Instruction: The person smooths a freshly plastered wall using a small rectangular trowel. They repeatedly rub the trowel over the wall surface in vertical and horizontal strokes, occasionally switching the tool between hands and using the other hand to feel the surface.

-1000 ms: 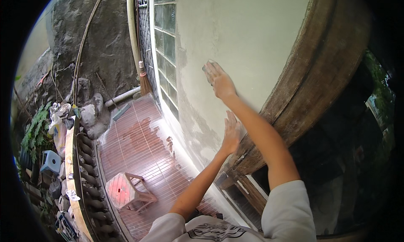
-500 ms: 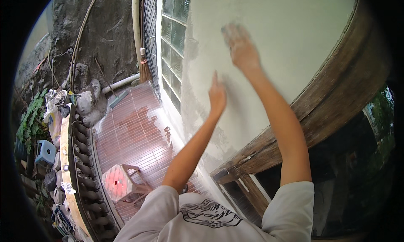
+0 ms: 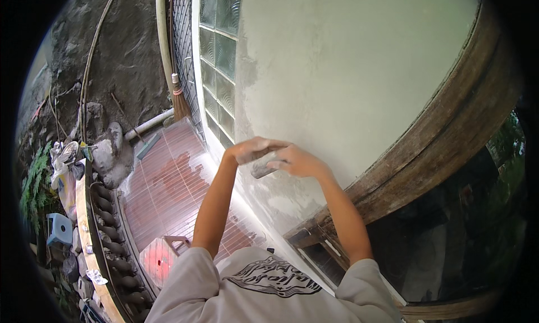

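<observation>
While below the left grip [image 3: 251,150] — grey piece [image 3: 261,169] in the right grip [image 3: 297,160]

The right fingers [image 3: 277,165] partly hide a grey piece [image 3: 261,169] whose kind is unclear.

The left hand [image 3: 247,149] and right hand [image 3: 303,161] are meeting before the wall [image 3: 348,70], a block [image 3: 261,169] sitting between them. A window [image 3: 218,64] is edging the wall's left, a beam [image 3: 438,137] its right. Left of the window, a broom [image 3: 180,101] is standing. 1 stool [image 3: 156,261] is resting on the floor [image 3: 168,180], right of the railing [image 3: 83,210]; 1 outer stool [image 3: 58,229] is sitting left of it.
</observation>
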`<state>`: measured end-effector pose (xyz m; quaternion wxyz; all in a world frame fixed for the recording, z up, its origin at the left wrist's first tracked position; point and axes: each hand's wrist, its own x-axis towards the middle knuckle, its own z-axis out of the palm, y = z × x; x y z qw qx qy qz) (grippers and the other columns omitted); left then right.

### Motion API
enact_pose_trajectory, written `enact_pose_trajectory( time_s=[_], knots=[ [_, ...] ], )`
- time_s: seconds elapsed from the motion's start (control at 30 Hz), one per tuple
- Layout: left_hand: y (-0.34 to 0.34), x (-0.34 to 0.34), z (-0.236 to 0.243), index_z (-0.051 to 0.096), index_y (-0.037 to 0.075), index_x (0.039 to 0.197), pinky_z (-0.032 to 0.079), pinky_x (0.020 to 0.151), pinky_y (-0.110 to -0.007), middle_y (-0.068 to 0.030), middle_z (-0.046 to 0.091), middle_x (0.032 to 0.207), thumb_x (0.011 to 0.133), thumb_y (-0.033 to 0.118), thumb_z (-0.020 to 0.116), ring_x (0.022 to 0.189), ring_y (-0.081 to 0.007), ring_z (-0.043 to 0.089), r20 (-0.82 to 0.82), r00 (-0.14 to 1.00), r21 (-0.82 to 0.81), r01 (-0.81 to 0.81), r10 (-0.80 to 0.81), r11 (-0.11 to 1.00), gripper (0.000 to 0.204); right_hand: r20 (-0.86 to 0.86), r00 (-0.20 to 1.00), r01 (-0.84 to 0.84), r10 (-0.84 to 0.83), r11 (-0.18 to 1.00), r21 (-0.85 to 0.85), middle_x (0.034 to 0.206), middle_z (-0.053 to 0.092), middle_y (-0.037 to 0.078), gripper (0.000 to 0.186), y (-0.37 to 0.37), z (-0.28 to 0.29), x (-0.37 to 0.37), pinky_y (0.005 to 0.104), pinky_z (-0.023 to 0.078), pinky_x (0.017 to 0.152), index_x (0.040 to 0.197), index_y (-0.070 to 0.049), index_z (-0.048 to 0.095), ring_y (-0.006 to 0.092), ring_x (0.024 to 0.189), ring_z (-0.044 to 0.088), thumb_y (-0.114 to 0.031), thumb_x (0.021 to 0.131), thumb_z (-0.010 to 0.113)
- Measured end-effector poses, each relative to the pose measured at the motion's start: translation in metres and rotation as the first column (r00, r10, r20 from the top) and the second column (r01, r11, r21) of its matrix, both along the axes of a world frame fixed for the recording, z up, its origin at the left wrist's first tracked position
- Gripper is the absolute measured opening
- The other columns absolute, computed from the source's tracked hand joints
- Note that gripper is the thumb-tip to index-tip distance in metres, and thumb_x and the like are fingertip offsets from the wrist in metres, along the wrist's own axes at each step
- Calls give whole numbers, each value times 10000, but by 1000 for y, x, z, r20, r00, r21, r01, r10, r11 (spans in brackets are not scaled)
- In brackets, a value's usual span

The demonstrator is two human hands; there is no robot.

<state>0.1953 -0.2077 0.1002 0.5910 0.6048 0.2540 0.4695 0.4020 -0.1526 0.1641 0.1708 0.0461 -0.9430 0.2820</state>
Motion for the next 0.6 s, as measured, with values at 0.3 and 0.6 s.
enact_pose_trajectory(
  time_s=[0.3, 0.6],
  knots=[
    [-18, 54, 31, 445, -10, 1442, 306, 1166, -415, -167, 509, 1430, 952, 525, 562, 1354, -273, 453, 235, 947, -23, -221, 220, 975, 735, -162, 792, 291, -589, 597, -747, 892, 668, 9, 333, 6, -9, 11, 232, 476, 739, 1005, 9, 661, 66, 796, 572, -323, 980, 655],
    [15, 60, 173, 572, -70, 1298, 484, 950, -330, -184, 699, 1097, 1042, 341, 475, 1012, -255, 678, 489, 409, 453, -874, 771, 176, 494, -98, 771, 534, -630, 722, -439, 942, 734, 132, 346, -6, 41, 52, 337, 546, 717, 1145, 3, 627, 213, 842, 719, -268, 936, 680]
  ],
)
